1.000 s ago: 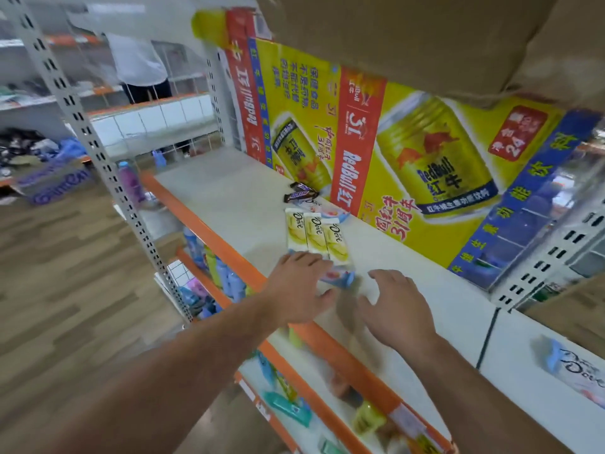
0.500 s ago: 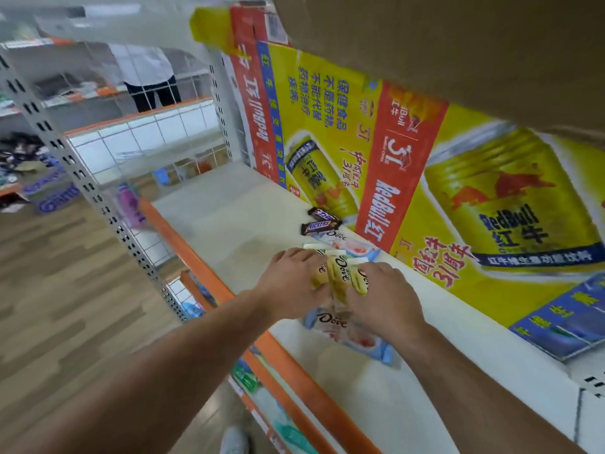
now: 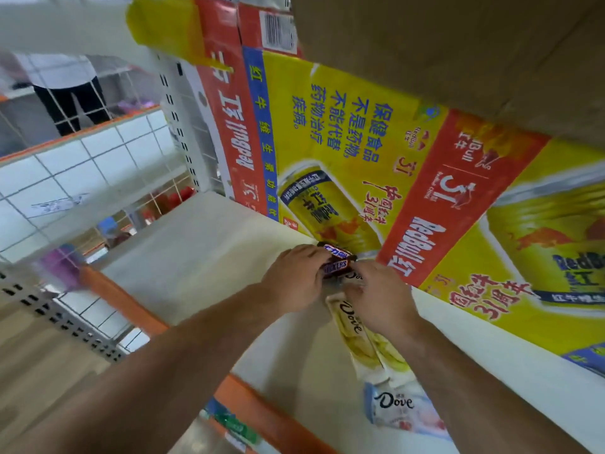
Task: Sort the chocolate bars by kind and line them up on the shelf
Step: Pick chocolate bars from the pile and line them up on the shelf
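Observation:
Two brown Snickers bars (image 3: 337,266) lie stacked at the back of the white shelf (image 3: 196,257), against the cardboard backing. My left hand (image 3: 294,276) grips their left ends and my right hand (image 3: 376,294) pinches their right ends. Just in front of them, two yellow Dove bars (image 3: 358,335) lie side by side, partly under my right wrist. A pale blue Dove bar (image 3: 401,407) lies nearer the front edge. The corner of one more Dove bar peeks out between my hands.
A flattened Red Bull carton (image 3: 343,126) forms the shelf's back wall. A brown cardboard box (image 3: 458,44) hangs overhead. The shelf has an orange front rail (image 3: 121,299) and a perforated upright (image 3: 65,322). A person (image 3: 65,93) stands behind the far wire rack.
Both hands left the yellow Dove bars and reached further back to the Snickers bars. The yellow bars now lie flat on the shelf.

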